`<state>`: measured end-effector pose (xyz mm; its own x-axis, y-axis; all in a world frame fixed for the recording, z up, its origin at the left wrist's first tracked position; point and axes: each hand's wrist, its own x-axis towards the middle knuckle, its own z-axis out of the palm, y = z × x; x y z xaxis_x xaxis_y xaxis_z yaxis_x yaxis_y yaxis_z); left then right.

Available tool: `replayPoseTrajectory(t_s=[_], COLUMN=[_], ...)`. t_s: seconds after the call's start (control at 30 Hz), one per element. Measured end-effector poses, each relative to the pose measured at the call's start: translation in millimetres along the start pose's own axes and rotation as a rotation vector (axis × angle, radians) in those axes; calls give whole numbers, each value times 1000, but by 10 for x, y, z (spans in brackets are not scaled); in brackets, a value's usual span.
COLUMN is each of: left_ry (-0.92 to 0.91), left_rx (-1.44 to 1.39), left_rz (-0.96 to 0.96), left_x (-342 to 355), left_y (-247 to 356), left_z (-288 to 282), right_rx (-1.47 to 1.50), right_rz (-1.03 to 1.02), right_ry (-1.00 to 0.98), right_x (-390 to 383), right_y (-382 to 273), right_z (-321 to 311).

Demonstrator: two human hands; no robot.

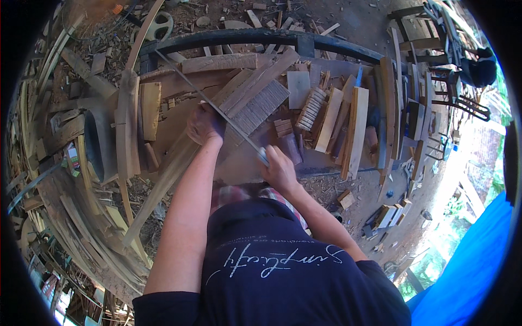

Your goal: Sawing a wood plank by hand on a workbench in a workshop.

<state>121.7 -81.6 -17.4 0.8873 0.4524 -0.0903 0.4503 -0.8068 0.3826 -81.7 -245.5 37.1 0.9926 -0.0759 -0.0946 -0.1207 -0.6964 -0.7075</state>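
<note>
My right hand (279,171) is closed around the light-coloured handle (263,156) of what looks like a handsaw. Its long, thin blade (187,81), seen nearly edge-on, slants away to the far left. Under the blade lies a long wooden plank (163,187), running diagonally from the lower left to the far middle of the workbench. Left of the blade, my left hand (205,125) is closed over this plank; its fingertips are partly hidden. Just right of the blade rests a flat wooden block (260,107) with rows of parallel cuts.
Several wood strips (356,127) and a small notched block (311,108) lie right of the saw. Curved wooden pieces (128,122) stand at the left edge of the bench. A dark rail (255,37) bounds the far side. Offcuts (346,199) litter the ground.
</note>
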Motion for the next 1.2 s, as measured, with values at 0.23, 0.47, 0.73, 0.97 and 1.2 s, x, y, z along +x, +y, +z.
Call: replayPoseTrajectory(t_s=[0.23, 0.47, 0.73, 0.97, 1.2], left_ry=[111, 17, -30, -65, 75], left_rx=[-23, -62, -65, -80, -147], left_rz=[89, 24, 7, -90, -79], left_x=[67, 50, 57, 77, 6], left_y=[-273, -92, -121, -121, -107], left_z=[327, 171, 170, 183, 151], right_rx=[-60, -24, 39, 22, 4], right_rz=[155, 1, -21, 79, 97], right_ry=[-119, -81, 35, -27, -35], right_x=[-554, -40, -250, -207, -237], right_y=[97, -24, 35, 13, 3], right_z=[-393, -58, -187, -143, -197])
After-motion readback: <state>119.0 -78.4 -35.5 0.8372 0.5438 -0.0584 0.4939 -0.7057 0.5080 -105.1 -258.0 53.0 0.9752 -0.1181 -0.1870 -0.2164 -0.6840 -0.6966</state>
